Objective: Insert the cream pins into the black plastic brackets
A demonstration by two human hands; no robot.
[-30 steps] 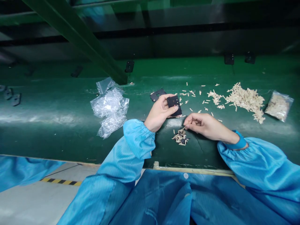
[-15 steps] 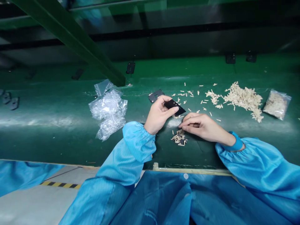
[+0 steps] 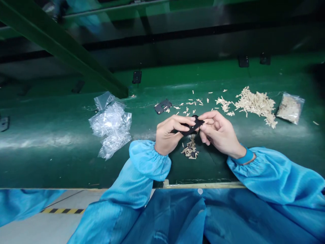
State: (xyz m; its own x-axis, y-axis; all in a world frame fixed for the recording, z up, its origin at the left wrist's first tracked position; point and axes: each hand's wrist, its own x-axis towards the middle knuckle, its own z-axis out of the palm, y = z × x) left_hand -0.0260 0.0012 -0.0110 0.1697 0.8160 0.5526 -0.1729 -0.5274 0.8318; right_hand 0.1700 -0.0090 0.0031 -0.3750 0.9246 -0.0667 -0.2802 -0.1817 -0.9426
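Note:
My left hand [image 3: 169, 133] and my right hand [image 3: 218, 132] meet above the green belt [image 3: 63, 132], both pinching a small flat black part [image 3: 191, 128] held edge-on between them. Whether the right fingers also carry a small pale piece I cannot make out. Directly below the hands lies a little heap of pale and dark slivers [image 3: 190, 150]. Both arms wear blue sleeves.
A second black part [image 3: 163, 106] lies on the belt beyond my hands. Scattered pale pieces lead right to a large pile [image 3: 256, 103] and a filled clear bag [image 3: 289, 107]. Crumpled empty plastic bags [image 3: 111, 123] sit left. A green beam [image 3: 63, 51] slants overhead.
My right hand rose from the small heap and joined the left on the black part, which turned from flat-facing to edge-on. The view shifted slightly rightward.

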